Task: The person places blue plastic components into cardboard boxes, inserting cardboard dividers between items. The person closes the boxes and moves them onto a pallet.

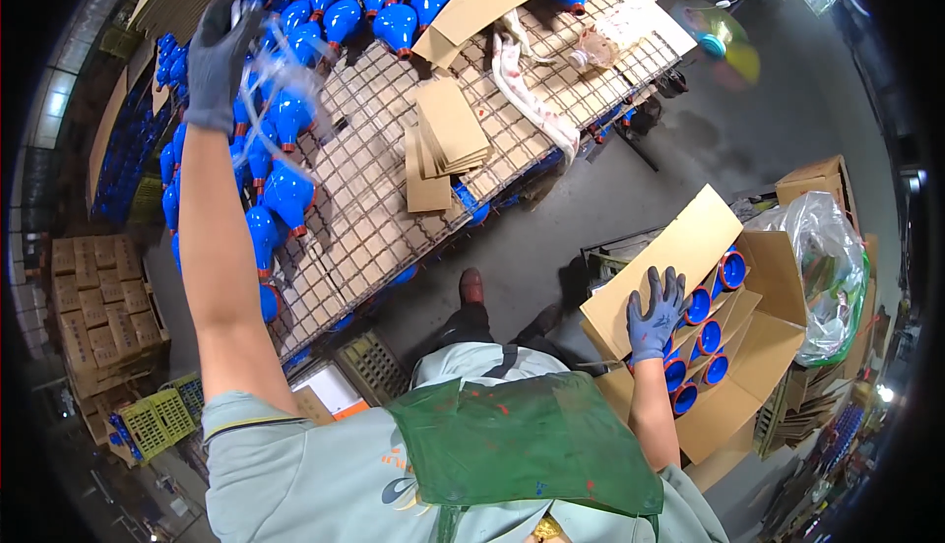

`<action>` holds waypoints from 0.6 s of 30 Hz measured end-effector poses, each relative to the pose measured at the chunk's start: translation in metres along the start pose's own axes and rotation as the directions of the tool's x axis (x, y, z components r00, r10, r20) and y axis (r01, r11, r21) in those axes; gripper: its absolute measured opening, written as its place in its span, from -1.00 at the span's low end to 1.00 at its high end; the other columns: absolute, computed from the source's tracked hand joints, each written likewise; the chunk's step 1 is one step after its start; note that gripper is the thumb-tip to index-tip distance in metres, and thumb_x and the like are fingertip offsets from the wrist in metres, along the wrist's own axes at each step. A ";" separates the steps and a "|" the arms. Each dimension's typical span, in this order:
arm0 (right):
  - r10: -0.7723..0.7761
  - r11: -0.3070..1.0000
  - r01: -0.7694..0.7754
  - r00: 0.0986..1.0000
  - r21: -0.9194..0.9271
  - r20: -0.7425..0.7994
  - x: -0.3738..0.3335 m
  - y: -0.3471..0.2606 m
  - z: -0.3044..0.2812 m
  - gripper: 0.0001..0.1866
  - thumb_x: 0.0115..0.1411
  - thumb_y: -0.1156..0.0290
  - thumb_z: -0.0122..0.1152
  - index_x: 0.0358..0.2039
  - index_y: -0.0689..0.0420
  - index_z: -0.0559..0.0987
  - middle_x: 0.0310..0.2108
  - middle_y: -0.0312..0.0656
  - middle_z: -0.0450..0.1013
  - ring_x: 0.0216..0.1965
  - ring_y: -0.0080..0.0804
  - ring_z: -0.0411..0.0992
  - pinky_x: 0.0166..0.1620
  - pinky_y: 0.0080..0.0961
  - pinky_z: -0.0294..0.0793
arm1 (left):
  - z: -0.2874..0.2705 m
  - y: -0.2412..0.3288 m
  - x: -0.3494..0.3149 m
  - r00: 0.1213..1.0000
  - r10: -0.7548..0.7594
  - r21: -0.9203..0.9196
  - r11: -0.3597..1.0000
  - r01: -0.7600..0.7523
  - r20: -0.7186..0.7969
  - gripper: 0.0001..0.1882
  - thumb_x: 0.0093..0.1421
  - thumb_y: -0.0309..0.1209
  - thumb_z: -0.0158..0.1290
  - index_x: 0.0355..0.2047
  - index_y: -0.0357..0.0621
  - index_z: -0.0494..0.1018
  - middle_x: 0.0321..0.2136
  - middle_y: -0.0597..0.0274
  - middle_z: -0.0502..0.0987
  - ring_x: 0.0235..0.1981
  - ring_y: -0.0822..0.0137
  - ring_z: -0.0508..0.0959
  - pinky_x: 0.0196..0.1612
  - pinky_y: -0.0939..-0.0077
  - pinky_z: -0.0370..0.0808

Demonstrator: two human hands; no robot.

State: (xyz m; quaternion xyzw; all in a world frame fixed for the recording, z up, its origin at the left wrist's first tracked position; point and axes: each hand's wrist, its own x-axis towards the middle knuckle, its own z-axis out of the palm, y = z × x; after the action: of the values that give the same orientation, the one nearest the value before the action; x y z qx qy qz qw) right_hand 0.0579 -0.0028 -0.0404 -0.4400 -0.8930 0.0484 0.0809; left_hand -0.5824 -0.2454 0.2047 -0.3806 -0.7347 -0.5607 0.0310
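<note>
My left hand point(219, 61), in a dark grey glove, reaches out over the far left of the wire-mesh table. Its fingers are closed on some clear plastic point(285, 75), which hangs blurred in loose strands above the blue pieces. These glossy blue pear-shaped pieces point(396, 27) with red necks lie in rows on the table. My right hand point(657, 315), also gloved, rests flat with fingers spread on a raised flap of an open cardboard box point(778, 277). Inside the box, several blue pieces with round red-rimmed openings point(710, 336) stand between cardboard dividers.
Loose cardboard pieces point(451, 125) and a stained white cloth point(532, 95) lie on the mesh table point(345, 189). Stacked cartons point(103, 297) and yellow crates point(157, 420) stand at left. A clear plastic bag point(822, 257) sits beyond the box at right.
</note>
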 end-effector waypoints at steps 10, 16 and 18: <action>0.044 0.999 -0.043 0.998 -0.030 0.037 0.001 -0.008 0.001 -0.36 0.10 0.20 0.27 0.24 -0.16 0.41 0.33 -0.12 0.18 0.42 -0.01 -0.03 0.38 0.17 -0.22 | -0.045 -0.085 -0.159 0.810 -0.586 0.788 0.510 0.346 0.024 -0.15 0.09 -0.01 0.25 0.33 0.05 0.21 0.05 -0.07 0.48 0.03 0.09 0.53 0.14 0.20 0.42; 0.033 0.999 -0.033 0.999 -0.007 -0.017 -0.001 -0.004 0.001 -0.39 0.08 0.14 0.25 0.20 -0.13 0.45 0.30 -0.11 0.21 0.40 0.01 -0.01 0.38 0.22 -0.23 | 0.016 -0.053 -0.234 0.864 -0.496 0.695 0.651 0.305 0.085 -0.03 -0.09 -0.05 0.36 0.29 -0.16 0.23 0.11 -0.12 0.44 0.12 -0.07 0.45 0.18 0.10 0.37; 0.070 0.994 -0.071 0.997 -0.077 -0.013 -0.002 -0.005 -0.002 -0.40 0.10 0.13 0.25 0.20 -0.16 0.45 0.30 -0.12 0.22 0.39 0.00 0.01 0.35 0.20 -0.18 | 0.061 -0.026 -0.244 0.690 -0.694 0.057 0.713 0.699 0.206 -0.14 0.04 -0.01 0.29 0.23 -0.24 0.28 0.05 0.00 0.50 0.03 0.07 0.54 0.09 0.22 0.47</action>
State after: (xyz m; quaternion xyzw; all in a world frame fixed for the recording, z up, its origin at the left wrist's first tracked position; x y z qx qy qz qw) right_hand 0.0555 -0.0071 -0.0381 -0.4743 -0.8777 0.0143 0.0664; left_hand -0.4021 -0.3234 0.0458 -0.1318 -0.8155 -0.4961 -0.2674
